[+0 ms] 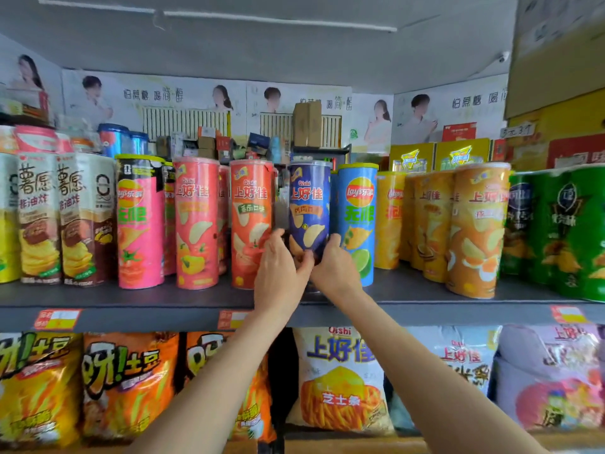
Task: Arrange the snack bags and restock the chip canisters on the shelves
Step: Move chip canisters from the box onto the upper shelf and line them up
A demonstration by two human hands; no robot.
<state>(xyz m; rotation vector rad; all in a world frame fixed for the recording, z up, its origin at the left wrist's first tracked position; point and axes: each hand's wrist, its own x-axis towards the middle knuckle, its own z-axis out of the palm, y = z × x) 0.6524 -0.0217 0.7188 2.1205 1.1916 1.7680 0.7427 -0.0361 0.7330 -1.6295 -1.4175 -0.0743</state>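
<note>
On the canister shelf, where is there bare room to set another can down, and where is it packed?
Bare shelf board shows along the front lip between the blue Lay's canister and the orange Oishi canisters. A dark slot sits between the red Oishi canister and the purple Oishi canister held by the left hand and right hand. Both ends are packed.

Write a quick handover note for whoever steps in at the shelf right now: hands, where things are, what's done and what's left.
Left hand and right hand both grip the base of the dark blue canister, upright on the shelf between the red canister and light blue canister.
Done: canister row mostly filled.
Left: seat this canister in line. The snack bags below may need tidying.
</note>
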